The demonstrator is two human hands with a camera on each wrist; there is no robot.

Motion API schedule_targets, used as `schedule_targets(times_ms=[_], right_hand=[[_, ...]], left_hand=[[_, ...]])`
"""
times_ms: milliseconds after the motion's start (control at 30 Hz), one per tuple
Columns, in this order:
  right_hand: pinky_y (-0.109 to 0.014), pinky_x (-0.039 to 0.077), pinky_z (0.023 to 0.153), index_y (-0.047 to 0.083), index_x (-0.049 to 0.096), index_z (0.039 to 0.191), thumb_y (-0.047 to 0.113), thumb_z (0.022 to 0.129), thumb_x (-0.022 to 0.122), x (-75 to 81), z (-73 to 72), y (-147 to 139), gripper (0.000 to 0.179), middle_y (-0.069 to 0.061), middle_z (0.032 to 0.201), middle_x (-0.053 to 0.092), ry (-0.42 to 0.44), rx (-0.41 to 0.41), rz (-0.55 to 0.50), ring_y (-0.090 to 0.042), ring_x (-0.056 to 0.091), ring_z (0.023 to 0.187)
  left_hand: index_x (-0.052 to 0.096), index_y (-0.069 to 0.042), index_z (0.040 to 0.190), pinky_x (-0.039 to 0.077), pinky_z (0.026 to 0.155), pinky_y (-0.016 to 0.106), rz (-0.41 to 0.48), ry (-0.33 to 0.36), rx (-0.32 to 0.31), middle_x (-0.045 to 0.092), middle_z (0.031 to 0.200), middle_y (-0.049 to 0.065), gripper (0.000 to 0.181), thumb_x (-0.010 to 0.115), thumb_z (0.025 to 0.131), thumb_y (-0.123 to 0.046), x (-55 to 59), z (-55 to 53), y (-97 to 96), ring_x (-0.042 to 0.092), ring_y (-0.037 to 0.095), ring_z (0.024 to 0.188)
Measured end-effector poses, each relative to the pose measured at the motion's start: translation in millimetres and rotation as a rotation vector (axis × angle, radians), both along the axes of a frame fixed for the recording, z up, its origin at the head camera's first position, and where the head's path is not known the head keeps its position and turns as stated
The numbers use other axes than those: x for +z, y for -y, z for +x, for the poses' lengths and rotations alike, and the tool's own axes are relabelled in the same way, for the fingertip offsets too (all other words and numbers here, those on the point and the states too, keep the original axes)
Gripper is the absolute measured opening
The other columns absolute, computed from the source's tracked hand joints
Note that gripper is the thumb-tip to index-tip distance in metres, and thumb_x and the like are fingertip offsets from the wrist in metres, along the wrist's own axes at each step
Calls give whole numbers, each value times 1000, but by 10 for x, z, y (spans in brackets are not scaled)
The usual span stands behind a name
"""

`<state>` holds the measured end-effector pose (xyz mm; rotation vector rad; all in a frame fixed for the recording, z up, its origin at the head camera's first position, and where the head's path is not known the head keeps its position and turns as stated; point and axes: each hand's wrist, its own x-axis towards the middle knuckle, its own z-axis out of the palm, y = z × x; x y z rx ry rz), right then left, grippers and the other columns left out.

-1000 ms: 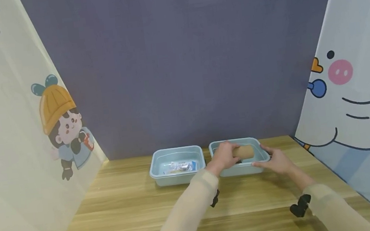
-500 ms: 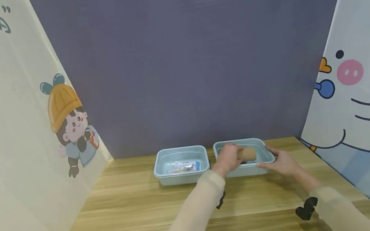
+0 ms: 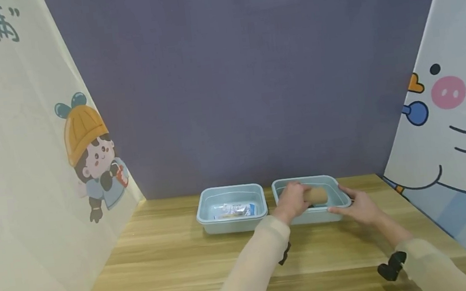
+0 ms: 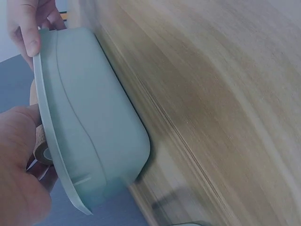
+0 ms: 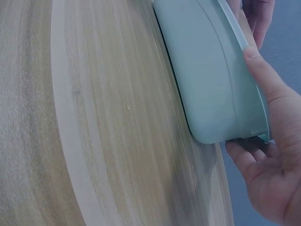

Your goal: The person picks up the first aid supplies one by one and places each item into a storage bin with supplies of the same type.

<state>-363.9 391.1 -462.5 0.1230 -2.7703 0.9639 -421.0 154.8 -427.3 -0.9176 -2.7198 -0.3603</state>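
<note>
In the head view my left hand (image 3: 293, 201) reaches over the right-hand light blue plastic bin (image 3: 313, 217) and grips a tan cylindrical roll (image 3: 317, 196). The left wrist view shows the roll's hollow end (image 4: 43, 153) between my fingers, partly behind the bin's rim; its exact kind is unclear. My right hand (image 3: 360, 205) holds the right end of this bin. In the right wrist view its thumb (image 5: 263, 70) lies on the rim and its fingers (image 5: 242, 155) are under the end. Something dark shows in the bin below the roll, too small to make out.
A second light blue bin (image 3: 233, 226) stands just to the left, with shiny printed packets (image 3: 234, 210) inside. Both bins are on a wood-grain table (image 3: 177, 265), near its back edge against a dark grey-purple panel (image 3: 226, 80). Printed panels flank both sides.
The head view has turned slightly left, so everything appears further right. Both hands, the roll and the bins keep nearly the same places relative to each other.
</note>
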Motion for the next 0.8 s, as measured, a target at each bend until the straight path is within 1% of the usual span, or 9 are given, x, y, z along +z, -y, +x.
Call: schedule_targets(times_ms=[200,267,333,433,567,700,800], right_hand=[[-62,59,99,-12,33,159,52,89,84,15,1,2,107,-41,151,50,3,-1,8,-56,59,131],[-61,59,99,-12,34,159,52,89,84,20,10,8,107,-41,151,51,2,-4,14,-55,60,131],[-61,60,98,-12,34,159,52,89,84,26,18,17,108,-41,150,51,0,-6,22,-54,61,129],[-59,60,97,-12,35,159,53,88,84,31,22,26,108,-41,150,52,0,-3,27,-53,62,129],[-56,61,96,-12,34,159,52,89,84,24,18,7,107,-41,150,51,3,-5,14,-53,62,129],[-52,61,93,-12,33,160,51,90,83,15,15,-13,107,-41,149,53,8,-5,15,-51,64,127],[-49,62,92,-12,33,160,51,89,83,19,11,5,108,-40,148,54,9,6,19,-50,65,126]], left_hand=[[75,-29,133,55,105,17,-33,-42,-13,75,126,-9,43,86,91,-34,12,-42,-24,67,7,120],[75,-28,132,55,105,17,-25,-37,-7,75,126,-9,44,87,91,-35,21,-43,-34,68,6,119],[75,-28,133,55,104,18,-7,-20,11,75,127,-9,44,87,90,-35,27,-35,-51,68,6,119],[76,-29,132,58,100,19,31,1,56,76,126,-10,45,88,89,-34,41,1,-81,70,6,116],[77,-32,129,59,95,20,39,-4,106,77,123,-13,44,90,87,-36,57,67,-156,71,5,112],[77,-35,128,58,101,21,38,12,134,75,128,-15,44,90,86,-38,65,105,-241,69,6,118],[77,-35,128,54,108,23,48,24,160,74,130,-16,43,90,87,-38,45,96,-285,66,7,123]])
